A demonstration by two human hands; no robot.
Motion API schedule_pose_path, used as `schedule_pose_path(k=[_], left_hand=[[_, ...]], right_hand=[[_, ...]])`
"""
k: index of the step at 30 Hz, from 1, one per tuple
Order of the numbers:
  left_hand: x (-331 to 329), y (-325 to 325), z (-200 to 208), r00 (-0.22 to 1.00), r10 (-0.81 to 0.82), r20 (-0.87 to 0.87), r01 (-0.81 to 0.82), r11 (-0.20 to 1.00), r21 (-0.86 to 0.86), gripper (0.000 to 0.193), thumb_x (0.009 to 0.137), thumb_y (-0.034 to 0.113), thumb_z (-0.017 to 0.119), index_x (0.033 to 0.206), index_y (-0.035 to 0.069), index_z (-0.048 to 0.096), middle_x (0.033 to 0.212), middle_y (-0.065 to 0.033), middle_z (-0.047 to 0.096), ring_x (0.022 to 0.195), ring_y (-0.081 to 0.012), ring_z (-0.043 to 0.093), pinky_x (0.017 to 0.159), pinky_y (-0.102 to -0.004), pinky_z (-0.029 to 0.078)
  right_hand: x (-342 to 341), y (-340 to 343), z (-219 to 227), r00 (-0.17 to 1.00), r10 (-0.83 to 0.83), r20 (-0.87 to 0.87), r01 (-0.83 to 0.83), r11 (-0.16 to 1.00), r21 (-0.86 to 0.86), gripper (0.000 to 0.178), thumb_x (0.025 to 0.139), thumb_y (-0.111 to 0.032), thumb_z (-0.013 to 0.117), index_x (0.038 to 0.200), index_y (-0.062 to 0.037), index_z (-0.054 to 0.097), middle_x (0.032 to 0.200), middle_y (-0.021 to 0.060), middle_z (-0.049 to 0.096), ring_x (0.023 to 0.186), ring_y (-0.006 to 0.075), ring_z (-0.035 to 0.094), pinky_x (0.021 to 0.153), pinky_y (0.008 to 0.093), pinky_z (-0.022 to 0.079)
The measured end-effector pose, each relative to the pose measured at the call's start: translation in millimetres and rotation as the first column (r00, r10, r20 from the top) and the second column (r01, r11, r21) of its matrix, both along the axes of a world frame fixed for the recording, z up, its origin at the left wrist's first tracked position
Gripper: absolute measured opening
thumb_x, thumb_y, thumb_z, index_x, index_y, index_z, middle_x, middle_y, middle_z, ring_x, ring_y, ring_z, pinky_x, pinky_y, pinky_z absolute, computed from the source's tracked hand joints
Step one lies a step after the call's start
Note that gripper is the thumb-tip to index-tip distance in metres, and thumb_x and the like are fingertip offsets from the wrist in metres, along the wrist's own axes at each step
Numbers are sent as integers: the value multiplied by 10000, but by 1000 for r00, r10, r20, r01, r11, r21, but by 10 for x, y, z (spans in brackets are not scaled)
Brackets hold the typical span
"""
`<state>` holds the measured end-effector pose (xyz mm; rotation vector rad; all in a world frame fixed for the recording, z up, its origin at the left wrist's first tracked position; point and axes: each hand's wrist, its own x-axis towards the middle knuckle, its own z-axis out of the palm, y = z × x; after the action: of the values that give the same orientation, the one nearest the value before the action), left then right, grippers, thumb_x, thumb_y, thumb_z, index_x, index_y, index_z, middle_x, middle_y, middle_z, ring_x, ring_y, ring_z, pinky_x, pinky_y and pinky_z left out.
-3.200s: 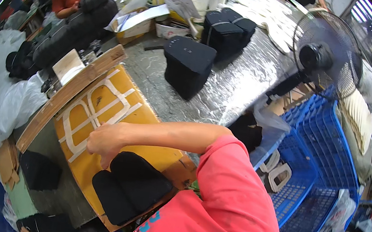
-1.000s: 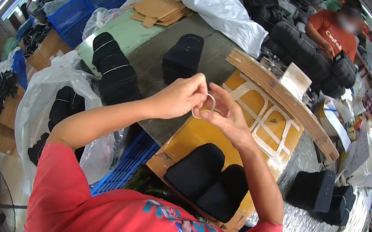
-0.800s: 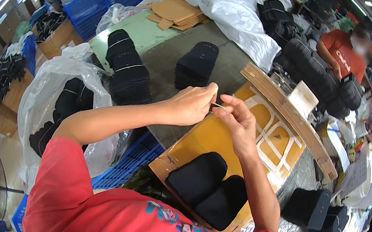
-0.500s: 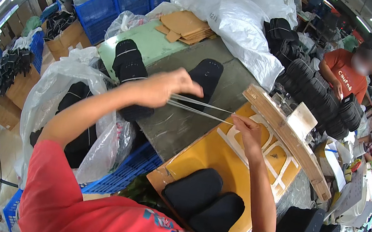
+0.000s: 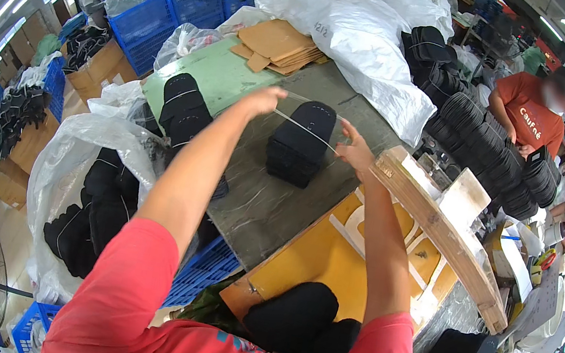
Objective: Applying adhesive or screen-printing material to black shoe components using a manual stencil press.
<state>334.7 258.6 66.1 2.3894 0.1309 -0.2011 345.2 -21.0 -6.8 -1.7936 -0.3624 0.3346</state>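
A pale elastic band (image 5: 298, 125) is stretched between my two hands, over a stack of black rounded fabric pads (image 5: 295, 156) on the dark tabletop. My left hand (image 5: 262, 101) is closed on one end of the band, at the far left of the stack. On the stack's right side, my right hand (image 5: 354, 150) pinches the other end, with some fingers raised. The band crosses the top pad, and its far strand passes behind the stack. To the left, partly behind my left forearm, lie more black pads (image 5: 184, 109).
Black pads (image 5: 293, 317) lie on a yellow board (image 5: 367, 295) near me. A wooden beam (image 5: 440, 237) borders the right. A clear bag (image 5: 61, 162) of banded black bundles stands left. Brown cardboard pieces (image 5: 279, 43) lie at the back. A co-worker (image 5: 532, 114) handles black stacks at far right.
Both hands have moved away from me with the stretched band, the right also slightly left. The band now spans the black stack, instead of stretching in front of it.
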Motion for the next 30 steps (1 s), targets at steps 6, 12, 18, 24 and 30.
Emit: schedule_pose_path(k=[6, 12, 18, 24, 30], left_hand=[[-33, -228, -1072, 834, 290, -469, -552, 421, -720, 280, 921, 84, 481, 1103, -2, 677, 1015, -194, 697, 843, -332, 689, 712, -485, 544], [-167, -767, -793, 935, 119, -334, -348, 497, -795, 371, 967, 114, 437, 1301, 63, 590, 1123, -200, 666, 904, -297, 680, 757, -434, 557], [-560, -409, -826, 992, 107, -60, -106, 496, -862, 753, 840, -128, 396, 1524, 185, 371, 1454, -100, 491, 1147, -166, 573, 769, -238, 474], [-911, -612, -842, 958, 102, 269, 176, 532, -828, 888, 644, -180, 372, 1497, 66, 397, 1488, -95, 450, 1183, -170, 558, 743, -199, 456], [-1083, -669, -940, 969, 207, 132, 82, 234, -969, 785, 619, -117, 377, 1399, -67, 451, 1312, -145, 582, 1222, -215, 552, 1048, -272, 431]], right_hand=[[68, 230, -464, 898, 46, -437, 72, 965, 251, 536, 879, -21, 545, 1410, -50, 477, 1140, 71, 648, 914, 142, 616, 772, 336, 498], [39, -2, -573, 836, -14, -549, 275, 875, 397, 457, 877, 22, 499, 1333, 15, 530, 944, 49, 645, 799, 163, 614, 744, 315, 517], [-146, 246, -250, 937, 171, -303, -6, 878, 479, 585, 861, 78, 477, 1440, 6, 444, 1304, 104, 596, 1199, 199, 564, 1020, 315, 443], [-438, 94, -193, 985, 161, -55, -126, 911, 393, 657, 847, 73, 505, 1488, -13, 388, 1254, 59, 618, 1134, 160, 584, 1001, 264, 435], [-476, 15, -266, 910, 323, -259, -199, 890, 411, 630, 834, 56, 538, 1453, -9, 440, 1201, 38, 641, 1112, 132, 579, 950, 256, 449]])
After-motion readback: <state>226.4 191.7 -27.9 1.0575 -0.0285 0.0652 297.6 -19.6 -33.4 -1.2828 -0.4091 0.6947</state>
